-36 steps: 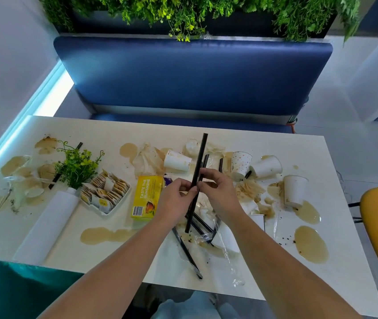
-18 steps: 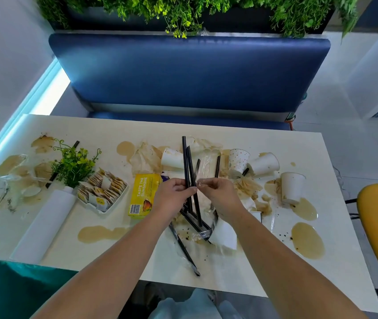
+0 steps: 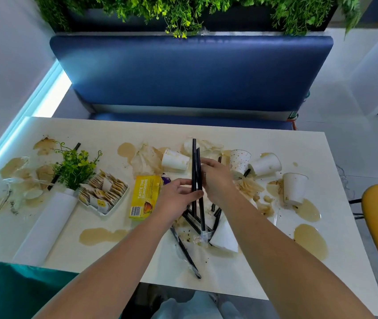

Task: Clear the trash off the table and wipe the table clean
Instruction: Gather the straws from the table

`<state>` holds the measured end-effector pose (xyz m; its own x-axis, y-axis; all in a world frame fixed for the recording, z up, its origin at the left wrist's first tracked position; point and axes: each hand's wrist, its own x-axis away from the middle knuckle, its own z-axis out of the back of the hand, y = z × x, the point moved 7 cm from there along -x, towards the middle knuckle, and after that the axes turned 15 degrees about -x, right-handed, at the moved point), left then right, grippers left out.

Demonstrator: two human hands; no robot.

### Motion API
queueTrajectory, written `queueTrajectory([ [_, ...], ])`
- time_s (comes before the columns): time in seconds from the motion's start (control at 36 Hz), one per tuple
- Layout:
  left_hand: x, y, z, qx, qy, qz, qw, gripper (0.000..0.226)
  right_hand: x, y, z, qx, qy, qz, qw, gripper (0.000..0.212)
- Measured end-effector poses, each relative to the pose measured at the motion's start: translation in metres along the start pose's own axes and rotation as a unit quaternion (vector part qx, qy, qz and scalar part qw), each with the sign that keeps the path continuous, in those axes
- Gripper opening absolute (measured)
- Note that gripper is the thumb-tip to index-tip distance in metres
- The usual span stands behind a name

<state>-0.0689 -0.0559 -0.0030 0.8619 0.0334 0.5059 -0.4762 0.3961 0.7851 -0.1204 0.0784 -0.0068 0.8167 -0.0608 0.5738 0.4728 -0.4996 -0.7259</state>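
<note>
Gripping black straws (image 3: 194,153) upright: L hand (image 3: 176,196) pinches low, R hand (image 3: 218,178) higher.

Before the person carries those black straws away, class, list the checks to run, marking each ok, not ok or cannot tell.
1. Grip on held straws by left hand and right hand: ok.
2. All straws gathered: not ok; loose straws lie on the table.
3. Bin within reach: cannot tell; none in view.
4. Cups cleared: not ok; tipped cup lies there.
5. Spills wiped: not ok; puddle unwiped.
</note>
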Motion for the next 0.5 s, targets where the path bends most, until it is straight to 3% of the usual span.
queueTrajectory([
  [0.11, -0.009, -0.005, 0.005, 0.002, 0.033, 0.015, 0.999, 0.032, 0.006, 0.005, 0.000, -0.027, -0.042, 0.007, 0.999, 0.014],
  [0.28, -0.012, -0.010, 0.005, 0.011, 0.043, 0.009, 0.999, 0.033, 0.007, 0.012, 0.005, 0.118, -0.073, 0.088, 0.986, 0.023],
  [0.5, 0.001, -0.015, 0.025, -0.003, 0.071, -0.005, 0.997, 0.032, 0.003, 0.011, 0.003, 0.030, -0.026, 0.079, 0.996, 0.023],
])
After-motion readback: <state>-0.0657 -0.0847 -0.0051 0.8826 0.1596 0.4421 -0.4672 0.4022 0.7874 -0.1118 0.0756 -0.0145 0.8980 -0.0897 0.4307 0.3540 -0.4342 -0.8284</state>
